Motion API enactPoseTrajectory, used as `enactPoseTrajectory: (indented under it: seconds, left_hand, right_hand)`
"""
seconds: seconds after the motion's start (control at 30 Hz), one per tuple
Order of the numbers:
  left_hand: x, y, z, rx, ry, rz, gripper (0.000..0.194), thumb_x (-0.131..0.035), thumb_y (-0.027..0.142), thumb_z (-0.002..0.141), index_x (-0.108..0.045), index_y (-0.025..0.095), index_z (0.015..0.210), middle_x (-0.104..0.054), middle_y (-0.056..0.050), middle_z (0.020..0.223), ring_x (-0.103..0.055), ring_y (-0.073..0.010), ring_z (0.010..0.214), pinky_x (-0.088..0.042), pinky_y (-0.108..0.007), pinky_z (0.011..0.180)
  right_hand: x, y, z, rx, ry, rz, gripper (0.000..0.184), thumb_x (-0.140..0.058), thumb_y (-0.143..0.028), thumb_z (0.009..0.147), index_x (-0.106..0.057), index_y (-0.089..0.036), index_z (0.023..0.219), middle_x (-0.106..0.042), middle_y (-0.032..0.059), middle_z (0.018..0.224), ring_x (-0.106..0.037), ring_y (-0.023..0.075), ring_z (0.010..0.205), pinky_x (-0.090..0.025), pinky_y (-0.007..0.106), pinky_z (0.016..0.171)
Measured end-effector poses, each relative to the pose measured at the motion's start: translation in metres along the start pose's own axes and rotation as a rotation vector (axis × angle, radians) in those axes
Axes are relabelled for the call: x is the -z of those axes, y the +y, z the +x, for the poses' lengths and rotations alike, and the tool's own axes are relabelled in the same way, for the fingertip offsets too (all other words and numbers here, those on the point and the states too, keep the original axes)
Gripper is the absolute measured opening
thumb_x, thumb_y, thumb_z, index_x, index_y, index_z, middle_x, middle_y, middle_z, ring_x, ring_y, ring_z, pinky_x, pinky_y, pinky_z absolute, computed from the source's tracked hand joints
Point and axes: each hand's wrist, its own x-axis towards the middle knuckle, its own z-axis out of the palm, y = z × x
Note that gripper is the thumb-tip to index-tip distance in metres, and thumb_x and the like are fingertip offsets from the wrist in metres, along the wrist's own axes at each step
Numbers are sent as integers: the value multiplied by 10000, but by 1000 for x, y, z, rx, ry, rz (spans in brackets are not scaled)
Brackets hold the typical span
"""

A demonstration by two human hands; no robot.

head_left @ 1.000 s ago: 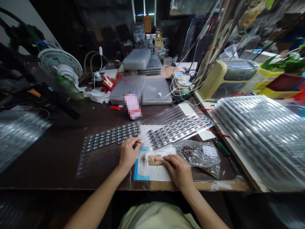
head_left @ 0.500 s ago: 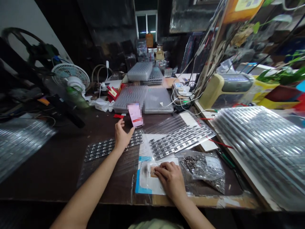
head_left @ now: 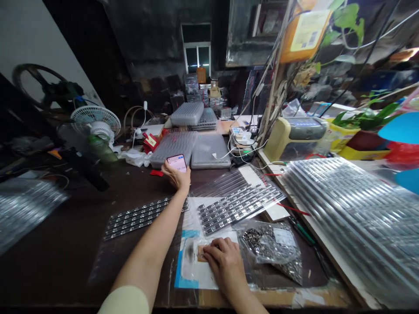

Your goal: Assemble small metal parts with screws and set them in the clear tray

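My left hand (head_left: 178, 176) is stretched far across the dark table (head_left: 65, 226), its fingers wrapped round a pink phone (head_left: 177, 162) with a lit screen. My right hand (head_left: 224, 264) lies curled near the table's front edge, fingertips pressing a small tan piece (head_left: 200, 254) on a white sheet with a blue border (head_left: 190, 270). A clear tray of small metal parts (head_left: 235, 205) lies just beyond that hand, and another strip tray (head_left: 137, 216) lies under my left forearm. A plastic bag of tiny dark parts (head_left: 271, 244) sits right of my right hand.
Stacks of clear ribbed trays (head_left: 353, 205) fill the right side, more lie at the far left (head_left: 26, 209). A small white fan (head_left: 96, 124), closed plastic boxes (head_left: 190, 148), a charger with cables (head_left: 242, 139), a beige machine (head_left: 294, 135) and potted plants (head_left: 363, 131) stand behind.
My left hand left the tray by the white sheet, reached forward and took hold of the pink phone. The view tilted upward. My right hand stayed on the tan piece.
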Motion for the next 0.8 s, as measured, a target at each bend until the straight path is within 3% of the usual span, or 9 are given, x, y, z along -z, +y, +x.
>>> enactPoseTrajectory:
  seconds: [0.23, 0.6, 0.7, 0.73, 0.8]
  left_hand:
    - [10, -2, 5, -18, -13, -29, 937, -773, 268, 610, -187, 233, 1340, -259, -161, 1334, -430, -313, 1211, -443, -431, 945]
    - [12, 5, 5, -17, -2, -53, 887, -774, 283, 605, -251, 197, 1315, -267, -173, 1329, -383, -321, 1236, -375, -467, 998]
    - [31, 0, 1, -134, 31, -63, 1001, -808, 387, 560, -237, 143, 1345, -261, -213, 1363, -318, -344, 1285, -309, -488, 1039]
    - [40, -4, -3, -197, 11, -69, 949, -783, 407, 597, -266, 121, 1339, -289, -219, 1356, -343, -330, 1271, -315, -467, 1036]
    - [59, -12, -16, -376, -214, -46, 616, -658, 372, 749, -420, 123, 1260, -426, -181, 1281, -472, -267, 1163, -375, -395, 981]
  right_hand:
    - [-2, 1, 0, -6, 8, 21, 110, -658, -226, 814, -683, -322, 860, -626, -22, 833, -498, 166, 789, -295, 311, 684]
    - [-3, -2, -1, 24, 5, -39, 78, -661, -242, 810, -684, -299, 858, -631, -1, 843, -515, 172, 791, -333, 319, 682]
    - [4, -4, 0, 42, 16, -65, 117, -632, -261, 831, -676, -284, 937, -642, 15, 882, -535, 180, 817, -365, 321, 695]
    - [8, -3, -1, 50, 34, -69, 150, -614, -258, 843, -668, -274, 982, -646, 25, 906, -543, 182, 833, -378, 321, 701]
    - [19, 2, -3, 64, 94, -66, 194, -559, -247, 874, -648, -249, 1047, -649, 44, 936, -558, 181, 856, -402, 315, 712]
